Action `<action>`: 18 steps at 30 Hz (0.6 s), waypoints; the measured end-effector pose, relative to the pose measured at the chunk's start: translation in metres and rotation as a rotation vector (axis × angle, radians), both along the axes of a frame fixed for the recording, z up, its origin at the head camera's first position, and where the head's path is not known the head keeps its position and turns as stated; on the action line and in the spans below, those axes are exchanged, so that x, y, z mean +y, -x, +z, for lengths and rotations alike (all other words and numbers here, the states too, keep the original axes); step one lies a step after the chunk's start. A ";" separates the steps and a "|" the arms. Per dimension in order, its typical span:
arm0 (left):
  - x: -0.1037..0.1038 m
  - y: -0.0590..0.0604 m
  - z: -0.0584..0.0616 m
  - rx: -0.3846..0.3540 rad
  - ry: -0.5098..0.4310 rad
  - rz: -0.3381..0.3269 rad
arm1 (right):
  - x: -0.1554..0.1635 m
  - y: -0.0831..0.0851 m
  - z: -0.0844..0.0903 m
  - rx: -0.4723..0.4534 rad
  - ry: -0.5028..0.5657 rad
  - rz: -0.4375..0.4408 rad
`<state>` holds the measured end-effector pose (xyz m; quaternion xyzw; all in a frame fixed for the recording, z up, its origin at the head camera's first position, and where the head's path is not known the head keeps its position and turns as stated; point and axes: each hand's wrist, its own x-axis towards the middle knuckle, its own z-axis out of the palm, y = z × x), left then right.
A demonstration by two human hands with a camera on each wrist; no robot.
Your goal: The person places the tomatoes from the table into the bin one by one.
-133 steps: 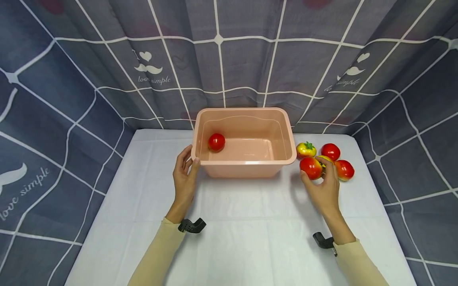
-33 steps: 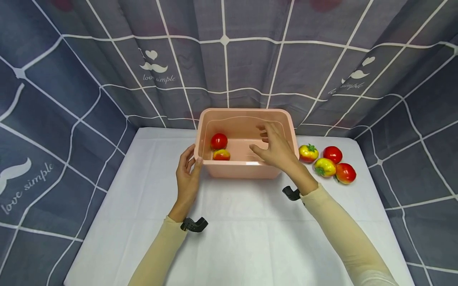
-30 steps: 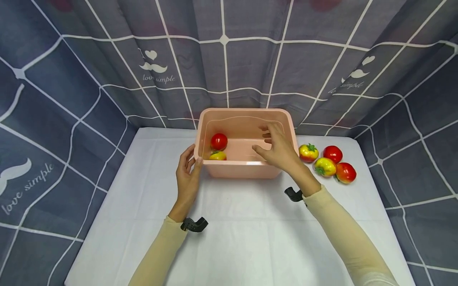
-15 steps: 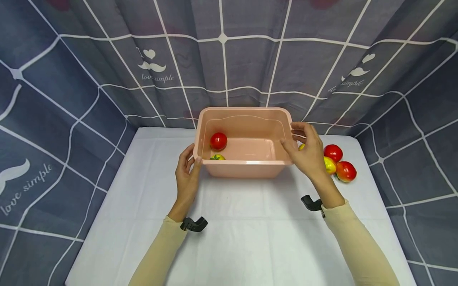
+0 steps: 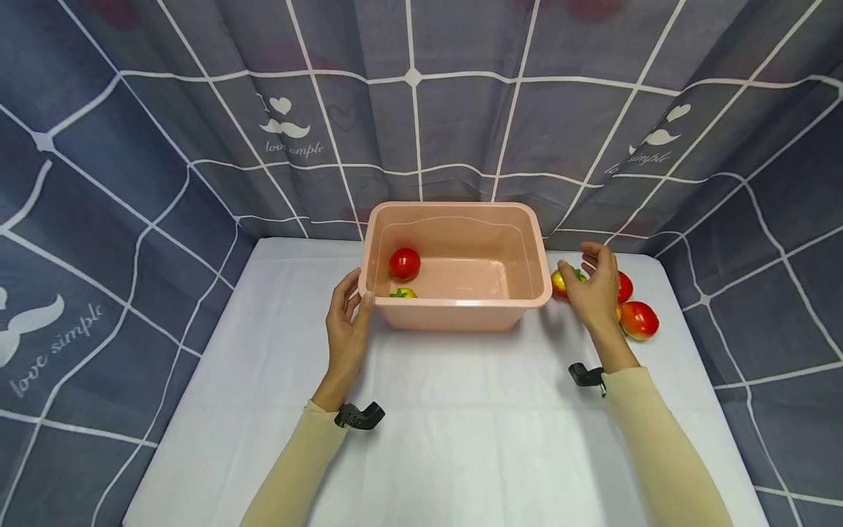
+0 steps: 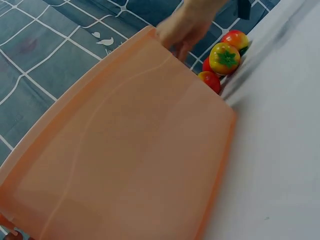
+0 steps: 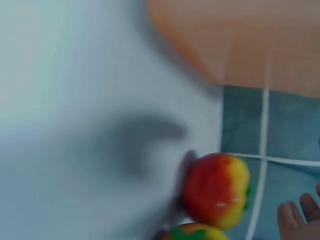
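Right hand hovers over the loose fruit beside the tub, fingers spread and relaxed, nothing in its grasp yet; nearest is the yellow-red tomato just right of the tub's right wall. A red tomato and a red-yellow one lie close behind the hand; a fourth may be hidden under the hand, cannot tell. Pink tub sits mid-table at the back. Inside: one red tomato and a yellow one, both at the left end. Left hand rests against the tub's left front corner, fingers straight, thumb on the rim. Judged progress: two in, at least three out, so under halfway. White tablecloth covers the table; grey-blue checked curtain with "love simple" print hangs around three sides.
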<state>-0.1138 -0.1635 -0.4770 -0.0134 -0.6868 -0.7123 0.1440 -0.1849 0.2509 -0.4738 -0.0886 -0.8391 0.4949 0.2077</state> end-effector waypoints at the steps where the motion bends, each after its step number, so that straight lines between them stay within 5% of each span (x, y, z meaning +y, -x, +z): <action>1: 0.000 0.000 0.000 0.002 0.000 -0.002 | 0.002 0.001 -0.005 -0.022 -0.008 -0.013; 10: 0.002 -0.001 0.000 0.003 0.007 -0.002 | 0.009 0.012 -0.032 -0.205 -0.032 -0.134; 18: 0.002 0.002 -0.001 0.004 0.014 0.005 | 0.001 0.019 -0.042 -0.271 -0.072 -0.099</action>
